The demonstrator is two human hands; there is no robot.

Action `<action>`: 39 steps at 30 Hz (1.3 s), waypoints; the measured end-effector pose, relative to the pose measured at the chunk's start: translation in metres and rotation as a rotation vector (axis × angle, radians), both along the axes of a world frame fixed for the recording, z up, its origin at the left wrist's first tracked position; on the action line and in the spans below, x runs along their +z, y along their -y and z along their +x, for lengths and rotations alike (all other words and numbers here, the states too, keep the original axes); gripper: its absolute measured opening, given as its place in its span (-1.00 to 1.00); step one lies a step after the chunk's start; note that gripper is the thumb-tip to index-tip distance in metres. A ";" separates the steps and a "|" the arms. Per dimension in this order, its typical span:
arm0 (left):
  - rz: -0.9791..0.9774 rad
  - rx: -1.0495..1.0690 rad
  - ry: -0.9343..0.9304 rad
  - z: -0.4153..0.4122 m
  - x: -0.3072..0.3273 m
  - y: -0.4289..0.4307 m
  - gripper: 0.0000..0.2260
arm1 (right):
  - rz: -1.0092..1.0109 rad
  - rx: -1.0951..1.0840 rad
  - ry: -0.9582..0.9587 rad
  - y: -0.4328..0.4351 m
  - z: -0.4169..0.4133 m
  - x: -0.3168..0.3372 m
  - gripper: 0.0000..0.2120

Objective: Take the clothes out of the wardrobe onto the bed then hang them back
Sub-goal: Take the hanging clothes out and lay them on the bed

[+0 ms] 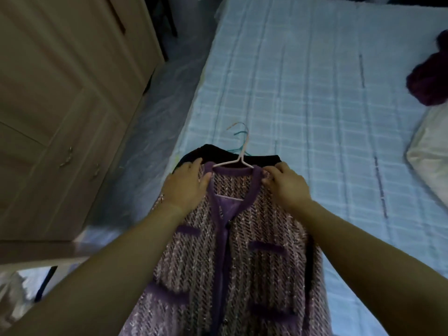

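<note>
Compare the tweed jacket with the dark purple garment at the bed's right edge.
The tweed jacket lies spread flat on a hanger; the dark purple garment sits bunched, no hanger visible. The jacket is striped with purple trim; the garment plain, darker. Both rest on the bed.

The wardrobe (60, 93) stands left, the bed (315, 93) right, a strip of floor (150, 132) between. A jacket (242, 251) on its hanger (238, 162) lies on the bed's near edge over another garment (218, 151); a bundled cloth (426, 81) and a pillow (429, 154) lie at the far right
</note>
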State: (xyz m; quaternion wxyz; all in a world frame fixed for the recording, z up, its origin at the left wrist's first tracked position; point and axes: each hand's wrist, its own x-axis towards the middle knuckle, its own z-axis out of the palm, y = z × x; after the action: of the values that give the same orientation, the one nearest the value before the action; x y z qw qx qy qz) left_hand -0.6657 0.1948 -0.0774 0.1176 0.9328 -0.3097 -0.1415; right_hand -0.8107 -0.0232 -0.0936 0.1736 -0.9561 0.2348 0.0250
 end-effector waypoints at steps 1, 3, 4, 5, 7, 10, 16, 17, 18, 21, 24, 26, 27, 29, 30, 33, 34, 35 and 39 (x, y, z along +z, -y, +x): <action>0.024 -0.009 -0.010 -0.007 -0.009 -0.001 -0.47 | -0.015 0.031 -0.051 0.004 0.003 -0.008 -0.62; 0.043 -0.033 -0.044 -0.027 -0.024 -0.008 -0.39 | -0.011 0.088 -0.099 0.001 0.001 -0.022 -0.55; 0.045 -0.031 -0.059 -0.037 -0.030 -0.013 -0.36 | -0.004 0.116 -0.101 -0.006 -0.005 -0.028 -0.53; 0.051 -0.021 -0.073 -0.050 -0.034 -0.020 -0.33 | 0.008 0.138 -0.100 -0.016 -0.014 -0.032 -0.49; 0.075 0.012 -0.108 -0.077 -0.035 -0.037 -0.31 | 0.056 0.165 -0.130 -0.040 -0.037 -0.033 -0.36; 0.069 0.089 -0.177 -0.127 -0.028 -0.066 -0.31 | 0.138 0.199 -0.238 -0.078 -0.080 -0.026 -0.27; -0.063 0.285 -0.249 -0.210 0.008 -0.136 -0.39 | 0.197 0.351 -0.281 -0.146 -0.133 0.007 -0.16; -0.066 0.303 -0.212 -0.218 0.013 -0.149 -0.41 | 0.194 0.380 -0.257 -0.156 -0.133 0.013 -0.14; -0.064 0.323 -0.182 -0.225 0.018 -0.163 -0.42 | 0.188 0.411 -0.223 -0.166 -0.131 0.018 -0.17; -0.040 0.403 -0.133 -0.240 0.031 -0.208 -0.41 | 0.165 0.543 -0.180 -0.203 -0.114 0.034 -0.29; -0.064 0.577 -0.123 -0.252 0.042 -0.259 -0.40 | 0.144 0.689 -0.111 -0.253 -0.091 0.048 -0.33; -0.093 0.684 -0.073 -0.261 0.049 -0.298 -0.38 | 0.144 0.771 -0.077 -0.299 -0.078 0.056 -0.40; -0.101 0.727 -0.049 -0.265 0.052 -0.320 -0.38 | 0.142 0.808 -0.048 -0.324 -0.073 0.059 -0.44; -0.104 0.806 -0.012 -0.275 0.059 -0.368 -0.38 | 0.138 0.880 0.026 -0.381 -0.069 0.066 -0.51; -0.105 0.831 0.020 -0.279 0.063 -0.394 -0.38 | 0.141 0.920 0.069 -0.412 -0.067 0.069 -0.52; -0.072 0.863 0.090 -0.289 0.084 -0.477 -0.39 | 0.146 1.038 0.158 -0.509 -0.061 0.084 -0.51; -0.065 0.884 0.115 -0.291 0.093 -0.506 -0.38 | 0.153 1.071 0.180 -0.543 -0.058 0.090 -0.50; -0.058 0.907 0.153 -0.293 0.103 -0.536 -0.38 | 0.162 1.106 0.203 -0.576 -0.054 0.097 -0.49; 0.037 0.975 0.333 -0.285 0.142 -0.640 -0.42 | 0.203 1.231 0.299 -0.685 -0.028 0.139 -0.45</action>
State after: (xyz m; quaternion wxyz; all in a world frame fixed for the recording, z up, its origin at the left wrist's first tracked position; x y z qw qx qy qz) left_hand -0.9503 0.8350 0.0650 0.1025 0.9807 0.1490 0.0745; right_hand -0.8390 0.6617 0.0457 0.2481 -0.8879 -0.3873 0.0088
